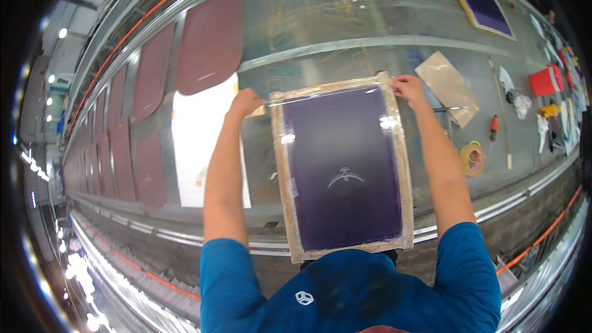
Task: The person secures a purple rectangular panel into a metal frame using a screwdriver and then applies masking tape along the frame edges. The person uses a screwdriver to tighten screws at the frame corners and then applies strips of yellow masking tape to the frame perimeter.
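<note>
Nearest you, the short end of the frame [404, 197] meets your blue shirt [345, 283] and appears to project past the table rail [425, 233]. The frame, with its dark purple panel [339, 142], extends from your torso to the space between your hands.

At the far corners, your right hand [408, 89] has its fingers drawn together against the right corner; whether they pinch the frame or its edging cannot be told. Your left hand [248, 102] is curled just outside the left corner, beside a small tan piece [256, 111] (its grip is hidden by the knuckles).

Caution: if you step back while the near end depends on your body, the frame could tip or slide. Uneven lifting at the corners could twist it. Swinging it leftward could drag the white sheet [192, 142] beside your left forearm; swinging it rightward could catch the tan sheet [447, 83] or tape roll [472, 159] outside your right forearm.

Farther out, maroon panels [211, 37] lie beyond your left hand on the table [302, 24], and a second purple screen [478, 0] lies beyond your right.
</note>
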`<act>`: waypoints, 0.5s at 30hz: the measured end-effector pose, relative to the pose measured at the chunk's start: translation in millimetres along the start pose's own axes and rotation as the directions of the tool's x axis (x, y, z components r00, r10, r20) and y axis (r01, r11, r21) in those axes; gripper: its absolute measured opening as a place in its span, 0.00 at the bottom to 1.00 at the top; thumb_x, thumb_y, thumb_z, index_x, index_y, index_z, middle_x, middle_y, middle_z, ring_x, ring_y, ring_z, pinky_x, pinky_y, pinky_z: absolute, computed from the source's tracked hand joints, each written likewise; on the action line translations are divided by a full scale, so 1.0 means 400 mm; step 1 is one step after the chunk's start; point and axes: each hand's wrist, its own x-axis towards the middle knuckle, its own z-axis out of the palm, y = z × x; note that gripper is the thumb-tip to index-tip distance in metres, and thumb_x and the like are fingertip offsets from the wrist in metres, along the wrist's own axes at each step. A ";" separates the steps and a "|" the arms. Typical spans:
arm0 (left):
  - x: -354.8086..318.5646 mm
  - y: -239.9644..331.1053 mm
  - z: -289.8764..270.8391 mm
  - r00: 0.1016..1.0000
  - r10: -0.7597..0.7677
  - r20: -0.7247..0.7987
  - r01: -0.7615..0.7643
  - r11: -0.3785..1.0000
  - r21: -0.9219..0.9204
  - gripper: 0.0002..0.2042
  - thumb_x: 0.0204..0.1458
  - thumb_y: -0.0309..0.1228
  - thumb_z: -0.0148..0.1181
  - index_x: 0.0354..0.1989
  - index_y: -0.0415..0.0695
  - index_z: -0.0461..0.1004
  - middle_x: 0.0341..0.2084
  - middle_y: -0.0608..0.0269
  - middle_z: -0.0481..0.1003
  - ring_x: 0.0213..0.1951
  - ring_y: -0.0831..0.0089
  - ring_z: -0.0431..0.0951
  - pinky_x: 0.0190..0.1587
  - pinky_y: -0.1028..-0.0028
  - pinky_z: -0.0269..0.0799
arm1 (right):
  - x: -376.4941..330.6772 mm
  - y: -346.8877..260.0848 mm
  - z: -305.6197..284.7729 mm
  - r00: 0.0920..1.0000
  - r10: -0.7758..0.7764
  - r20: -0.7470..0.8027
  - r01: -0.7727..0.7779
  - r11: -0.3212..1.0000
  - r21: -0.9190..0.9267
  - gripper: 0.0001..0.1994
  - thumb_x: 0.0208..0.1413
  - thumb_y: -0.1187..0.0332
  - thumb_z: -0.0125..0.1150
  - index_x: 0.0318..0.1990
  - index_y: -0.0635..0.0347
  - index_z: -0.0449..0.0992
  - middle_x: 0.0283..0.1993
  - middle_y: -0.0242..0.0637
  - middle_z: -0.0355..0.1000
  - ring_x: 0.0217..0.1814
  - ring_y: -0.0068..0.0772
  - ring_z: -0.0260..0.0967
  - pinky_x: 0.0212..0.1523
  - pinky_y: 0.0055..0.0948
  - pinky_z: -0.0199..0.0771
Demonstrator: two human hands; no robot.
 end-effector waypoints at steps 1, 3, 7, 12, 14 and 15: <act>0.001 0.011 0.007 1.000 -0.013 -0.006 0.013 1.000 -0.009 0.18 0.49 0.45 0.65 0.33 0.38 0.83 0.34 0.43 0.81 0.41 0.45 0.81 0.47 0.54 0.76 | 0.002 0.015 -0.005 1.000 0.006 -0.004 -0.006 1.000 0.009 0.12 0.49 0.67 0.75 0.36 0.64 0.80 0.32 0.34 0.78 0.31 0.24 0.75 0.33 0.24 0.79; -0.012 0.010 0.024 0.992 -0.115 -0.042 0.113 0.993 -0.040 0.19 0.50 0.46 0.65 0.34 0.39 0.83 0.35 0.43 0.81 0.42 0.46 0.81 0.47 0.55 0.76 | -0.002 0.023 0.008 1.000 0.019 -0.001 -0.019 0.999 0.030 0.12 0.50 0.67 0.75 0.37 0.64 0.80 0.32 0.33 0.77 0.31 0.24 0.75 0.33 0.24 0.78; -0.047 0.030 0.011 0.994 -0.099 -0.049 0.092 0.987 -0.130 0.21 0.52 0.49 0.64 0.37 0.40 0.83 0.33 0.44 0.81 0.41 0.47 0.82 0.47 0.57 0.76 | -0.017 -0.006 -0.015 0.999 -0.008 -0.041 0.010 0.999 0.049 0.12 0.52 0.67 0.73 0.39 0.63 0.79 0.33 0.32 0.77 0.31 0.23 0.75 0.33 0.22 0.77; -0.191 0.063 -0.071 0.987 0.035 -0.155 -0.084 0.943 -0.323 0.21 0.54 0.48 0.61 0.39 0.38 0.80 0.33 0.45 0.81 0.40 0.48 0.81 0.47 0.58 0.74 | -0.163 -0.154 -0.098 0.980 -0.191 -0.059 0.193 0.981 0.035 0.11 0.55 0.67 0.71 0.40 0.64 0.79 0.35 0.32 0.77 0.37 0.22 0.75 0.39 0.22 0.76; -0.265 0.069 -0.132 0.968 0.125 -0.216 -0.201 0.905 -0.376 0.20 0.56 0.46 0.59 0.40 0.38 0.79 0.34 0.46 0.81 0.40 0.48 0.81 0.47 0.58 0.73 | -0.263 -0.213 -0.155 0.956 -0.283 -0.081 0.289 0.954 0.080 0.10 0.57 0.68 0.68 0.41 0.64 0.79 0.37 0.32 0.77 0.39 0.21 0.74 0.43 0.22 0.74; -0.295 0.064 -0.156 0.976 0.124 -0.179 -0.178 0.927 -0.331 0.20 0.56 0.46 0.58 0.40 0.38 0.79 0.35 0.46 0.81 0.40 0.48 0.80 0.47 0.58 0.73 | -0.328 -0.236 -0.165 0.943 -0.319 -0.089 0.323 0.946 0.027 0.09 0.57 0.68 0.68 0.41 0.64 0.79 0.37 0.33 0.78 0.40 0.22 0.74 0.44 0.23 0.74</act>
